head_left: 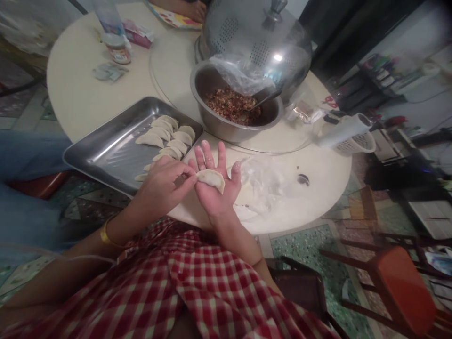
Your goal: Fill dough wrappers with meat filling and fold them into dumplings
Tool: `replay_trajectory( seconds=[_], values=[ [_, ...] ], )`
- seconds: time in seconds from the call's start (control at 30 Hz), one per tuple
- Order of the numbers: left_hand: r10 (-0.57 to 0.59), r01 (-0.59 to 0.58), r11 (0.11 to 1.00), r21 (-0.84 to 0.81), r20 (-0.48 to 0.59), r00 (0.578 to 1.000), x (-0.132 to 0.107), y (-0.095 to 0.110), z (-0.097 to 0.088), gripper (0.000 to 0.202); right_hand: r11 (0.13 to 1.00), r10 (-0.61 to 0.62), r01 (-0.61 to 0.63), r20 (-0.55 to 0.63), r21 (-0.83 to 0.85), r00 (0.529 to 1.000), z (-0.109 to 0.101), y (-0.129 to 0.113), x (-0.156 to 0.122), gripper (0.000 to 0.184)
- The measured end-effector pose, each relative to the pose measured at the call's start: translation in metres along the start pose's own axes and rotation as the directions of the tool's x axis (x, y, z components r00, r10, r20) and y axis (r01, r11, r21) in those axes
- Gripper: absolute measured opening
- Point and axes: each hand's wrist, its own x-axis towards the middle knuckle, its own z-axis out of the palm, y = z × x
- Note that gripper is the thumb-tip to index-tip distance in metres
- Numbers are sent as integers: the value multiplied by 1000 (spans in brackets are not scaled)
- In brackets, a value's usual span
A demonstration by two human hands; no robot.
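A pale, half-moon dumpling (211, 179) lies across the upturned palm of my right hand (217, 188), whose fingers are spread and dusted with flour. Thumb and forefinger of my left hand (169, 181) pinch the dumpling's left end. Just beyond my left hand, a steel tray (106, 155) bears several dumplings (181, 137) in overlapping rows, partly hidden by that hand. A metal bowl (233, 134) of dark reddish minced filling (229, 104) stands ahead, with a utensil handle leaning in it. Right of my right hand, clear plastic (261, 181) covers pale, flat pieces on the table.
A large perforated metal dome (254, 33) stands behind the bowl on the round table (310, 202). At the back left are a jar (117, 48) and a pink packet (137, 34). A white basket (356, 141) sits at right. Another person's hand (196, 10) shows at the far edge.
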Motion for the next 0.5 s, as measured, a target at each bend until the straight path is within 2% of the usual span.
replay_trajectory(
  seconds=[0.13, 0.3, 0.5],
  values=[
    [44, -43, 999, 27, -28, 999, 4, 2, -4, 14, 1000, 10, -10, 2, 7, 1000, 0, 0, 1, 52],
    [68, -68, 996, 61, -5, 998, 5, 7, -4, 16, 999, 2, -1, 31, -50, 1000, -3, 0, 2, 54],
    [186, -182, 972, 146, -16, 982, -1, 11, -5, 16, 999, 7, -6, 29, -31, 1000, -3, 0, 1, 54]
  ],
)
